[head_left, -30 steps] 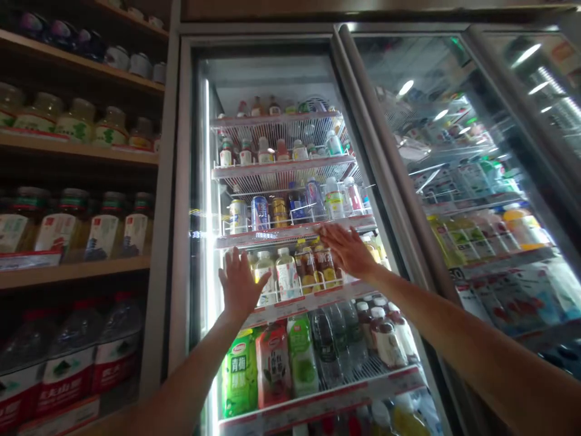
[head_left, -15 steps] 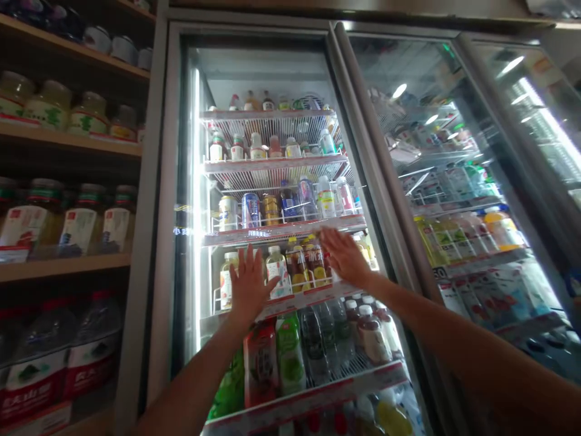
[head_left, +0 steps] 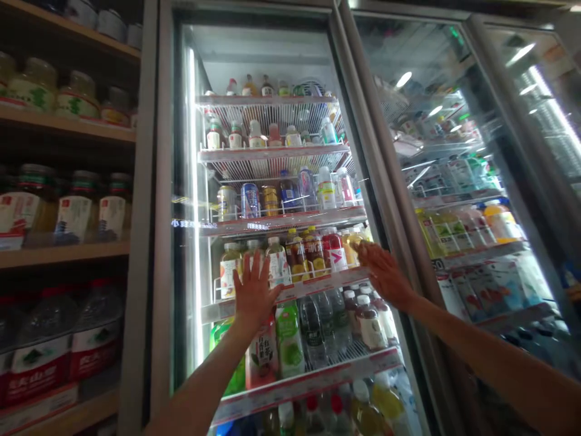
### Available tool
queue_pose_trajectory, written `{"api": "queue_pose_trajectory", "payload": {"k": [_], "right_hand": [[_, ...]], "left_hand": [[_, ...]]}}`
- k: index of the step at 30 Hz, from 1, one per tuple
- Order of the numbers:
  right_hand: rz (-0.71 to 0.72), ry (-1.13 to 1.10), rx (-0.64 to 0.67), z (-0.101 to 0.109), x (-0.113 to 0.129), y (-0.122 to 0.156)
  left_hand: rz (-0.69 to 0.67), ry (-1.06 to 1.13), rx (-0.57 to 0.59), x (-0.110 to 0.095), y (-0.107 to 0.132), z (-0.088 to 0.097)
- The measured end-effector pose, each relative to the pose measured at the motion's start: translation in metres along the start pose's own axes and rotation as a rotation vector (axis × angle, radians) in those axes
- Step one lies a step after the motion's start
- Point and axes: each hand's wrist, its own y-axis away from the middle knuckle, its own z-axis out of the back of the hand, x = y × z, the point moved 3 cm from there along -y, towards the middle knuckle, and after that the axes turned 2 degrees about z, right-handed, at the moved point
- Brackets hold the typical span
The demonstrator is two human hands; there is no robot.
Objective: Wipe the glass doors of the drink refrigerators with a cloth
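A lit drinks fridge (head_left: 263, 48) stands in front of me, with reflections across its glass. My left hand (head_left: 254, 293) is raised with spread fingers before the lower bottle row, overlapping the pale-labelled bottles (head_left: 276, 260). Over at the fridge's right side, my right hand (head_left: 388, 275) is stretched out, fingers extended and slightly blurred, close to the door frame (head_left: 370, 157). Neither hand holds anything. I cannot tell whether they touch the glass. Between them stand dark tea bottles with yellow caps (head_left: 313, 251) and a red bottle with a white label (head_left: 334, 249).
To the left, wooden shelves (head_left: 68, 255) carry jars and large bottles (head_left: 40, 351). More glass-doored fridges (head_left: 458, 200) line the right side. Below my hands, a fridge shelf (head_left: 313, 378) holds a green bottle (head_left: 289, 339) and several others.
My right hand has moved to the right, uncovering the red bottle. My left hand has stayed nearly in place, fingers still spread. The view has tilted slightly downward.
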Motion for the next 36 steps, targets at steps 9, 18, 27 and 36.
{"api": "queue_pose_trajectory", "payload": {"k": [9, 18, 27, 36], "right_hand": [[-0.267, 0.003, -0.234, -0.002, -0.004, -0.054], [-0.328, 0.025, -0.186, 0.008, 0.010, -0.087], [0.117, -0.026, -0.055, -0.014, 0.051, -0.067], [0.255, -0.091, 0.014, -0.003, 0.040, -0.028]], "left_hand": [[-0.007, -0.052, 0.010, 0.001, 0.004, -0.005], [-0.012, -0.053, -0.014, 0.004, 0.005, -0.006], [-0.034, -0.030, -0.069, 0.005, 0.005, -0.009], [-0.045, 0.007, -0.077, 0.001, 0.017, -0.015]]}}
